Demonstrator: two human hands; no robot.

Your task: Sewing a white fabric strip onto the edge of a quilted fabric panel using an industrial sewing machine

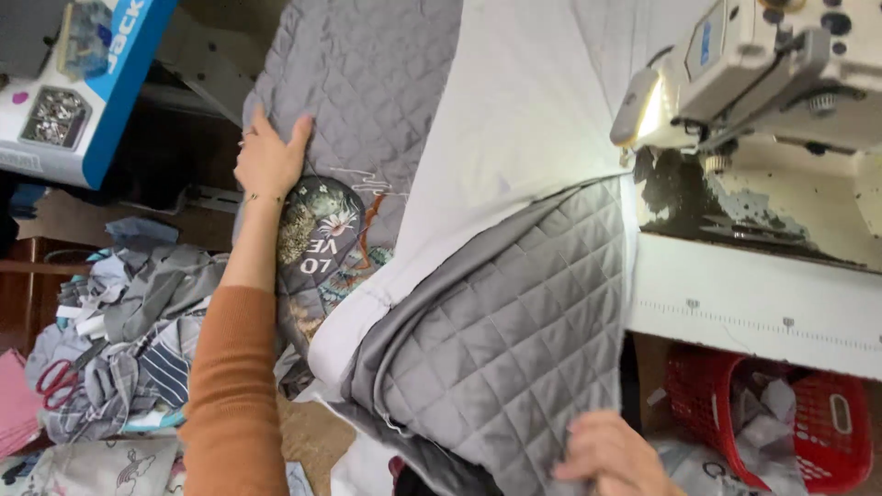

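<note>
My left hand (pixel 269 158) lies flat, fingers spread, on grey quilted fabric (pixel 367 83) at the upper left, just above a dark printed patch (pixel 322 243) with flowers and letters. An orange sleeve covers my forearm. At the bottom edge my right hand (pixel 611 456) pinches the near edge of a folded grey quilted panel (pixel 514 331). White lining cloth (pixel 514 119) lies between the two quilted parts and runs under the sewing machine head (pixel 763 64), whose lamp is lit.
The white machine table (pixel 753 303) is worn and chipped at the right. A red plastic basket (pixel 827 432) with scraps stands below it. Fabric offcuts and red-handled scissors (pixel 57 381) lie at the lower left. A blue and white box (pixel 78 83) sits upper left.
</note>
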